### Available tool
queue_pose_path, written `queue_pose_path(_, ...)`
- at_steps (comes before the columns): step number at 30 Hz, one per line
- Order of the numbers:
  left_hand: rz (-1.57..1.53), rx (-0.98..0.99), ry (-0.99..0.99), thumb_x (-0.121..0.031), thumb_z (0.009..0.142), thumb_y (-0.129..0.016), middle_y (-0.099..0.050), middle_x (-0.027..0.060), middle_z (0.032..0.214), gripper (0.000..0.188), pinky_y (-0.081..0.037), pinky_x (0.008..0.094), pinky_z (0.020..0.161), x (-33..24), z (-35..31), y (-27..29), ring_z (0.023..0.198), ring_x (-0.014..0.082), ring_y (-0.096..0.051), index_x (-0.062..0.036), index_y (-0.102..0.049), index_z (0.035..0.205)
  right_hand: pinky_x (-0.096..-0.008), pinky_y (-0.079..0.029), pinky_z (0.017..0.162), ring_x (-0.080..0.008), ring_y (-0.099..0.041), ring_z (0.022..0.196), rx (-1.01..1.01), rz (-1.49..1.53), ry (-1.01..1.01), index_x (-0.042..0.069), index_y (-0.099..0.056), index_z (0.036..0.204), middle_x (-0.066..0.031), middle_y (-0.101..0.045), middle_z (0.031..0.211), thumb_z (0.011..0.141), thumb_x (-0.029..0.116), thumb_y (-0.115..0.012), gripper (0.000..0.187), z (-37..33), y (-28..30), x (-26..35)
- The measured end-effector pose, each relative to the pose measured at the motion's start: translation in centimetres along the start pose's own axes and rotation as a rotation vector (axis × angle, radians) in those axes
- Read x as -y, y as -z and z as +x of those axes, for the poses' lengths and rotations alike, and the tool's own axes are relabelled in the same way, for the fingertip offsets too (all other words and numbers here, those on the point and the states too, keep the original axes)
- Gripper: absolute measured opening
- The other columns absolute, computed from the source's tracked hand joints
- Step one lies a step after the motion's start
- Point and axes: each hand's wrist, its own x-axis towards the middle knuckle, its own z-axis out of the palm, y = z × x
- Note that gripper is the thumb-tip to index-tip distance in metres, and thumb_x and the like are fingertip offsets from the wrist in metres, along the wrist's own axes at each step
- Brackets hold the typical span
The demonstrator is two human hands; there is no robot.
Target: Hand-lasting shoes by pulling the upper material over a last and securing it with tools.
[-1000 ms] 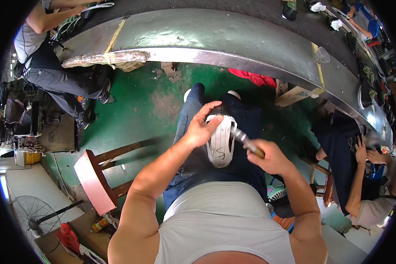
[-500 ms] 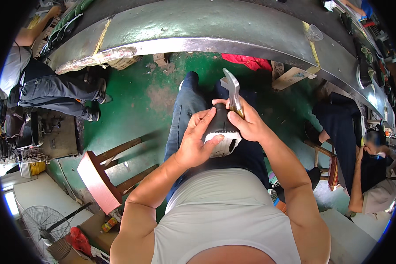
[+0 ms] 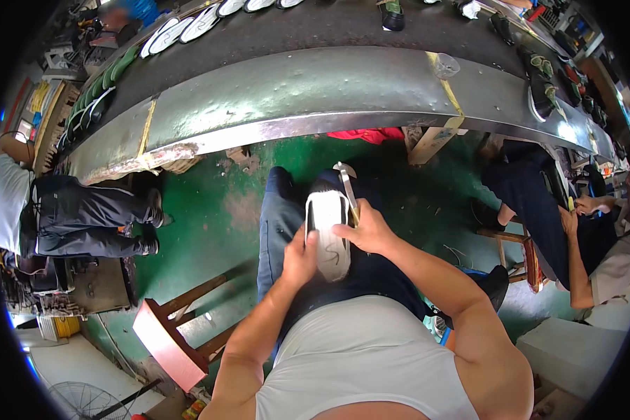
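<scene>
Above my lap I hold a partly made shoe, its white underside facing up and a black edge showing at the toe end. My left hand grips the side nearest it, thumb along the edge. My right hand is closed round a hammer with a metal head, and its thumb presses on the white underside. The hammer's head points away from me, beside the toe end. My right fingers under the shoe are hidden.
A long metal-edged bench runs across the front, with white shoe soles at its far side. A wooden stool stands at my left. People sit or stand at both sides. A fan is at lower left.
The shoe has turned from its black upper to its white underside facing up, and come lower. The hammer has swung upright beside it. My view has tilted up, showing more bench.
</scene>
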Motion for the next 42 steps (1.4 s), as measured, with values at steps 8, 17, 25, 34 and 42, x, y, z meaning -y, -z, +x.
queue_pose_path(8, -0.195, 0.581, 0.271, 0.003, 0.083, -0.050, -0.066, 0.0034, 0.107, 0.050, -0.047, 0.0233, 0.073, -2.8, 3.5, 2.1, 0.090, 0.0088, -0.059, -0.0039, -0.057, 0.132, -0.0322, -0.052, 0.054, -0.0169, -0.063, 0.061, 0.215, 0.422, -0.255, -0.008, -0.053, 0.109, -0.0115, -0.065, 0.084, 0.075, 0.019, -0.081, 0.052, -1.0, 0.0, -4.7)
queue_pose_path(17, -0.263, 0.435, 0.206, 0.003, 0.081, -0.065, -0.049, 0.0148, 0.145, 0.094, -0.036, 0.0338, 0.112, -1.5, 1.1, -0.7, 0.133, 0.0230, -0.048, -0.0057, -0.013, 0.159, -0.0294, -0.053, 0.065, -0.0146, -0.065, 0.067, 0.263, 0.200, -0.214, -0.001, -0.060, 0.111, -0.0087, -0.070, 0.085, 0.094, 0.022, -0.061, 0.029, -6.3, 6.9, -5.4)
queue_pose_path(25, -0.081, 0.385, 0.147, -0.003, 0.081, -0.066, -0.044, 0.0236, 0.147, 0.096, -0.032, 0.0353, 0.116, 1.2, -0.6, -1.9, 0.138, 0.0281, -0.043, 0.0039, -0.007, 0.156, -0.0417, -0.052, 0.089, -0.0362, -0.065, 0.102, 0.416, -0.550, 0.318, -0.009, -0.054, 0.130, -0.0240, -0.065, 0.112, 0.087, 0.011, -0.062, 0.048, -4.8, 5.7, 0.0)
queue_pose_path(34, -0.429, -0.110, 0.469, -0.042, 0.108, -0.032, -0.058, 0.0233, 0.137, 0.059, -0.038, 0.0338, 0.110, 2.9, 1.3, -4.8, 0.130, 0.0286, -0.054, 0.0034, -0.050, 0.141, -0.0484, -0.053, 0.075, -0.0394, -0.067, 0.085, 0.402, -0.561, 0.248, -0.001, -0.058, 0.095, -0.0247, -0.067, 0.090, 0.089, 0.018, -0.062, 0.020, -5.3, 0.7, -1.4)
queue_pose_path(42, 0.127, -0.064, -0.009, -0.025, 0.105, -0.040, -0.057, 0.0299, 0.131, 0.045, -0.052, 0.0454, 0.093, 1.8, 1.1, -3.4, 0.109, 0.0461, -0.062, -0.0056, -0.045, 0.146, -0.0481, -0.052, 0.080, -0.0416, -0.065, 0.088, 0.265, -0.642, 0.259, -0.003, -0.055, 0.103, -0.0222, -0.065, 0.097, 0.089, 0.010, -0.063, 0.020, -2.8, 2.9, -0.1)
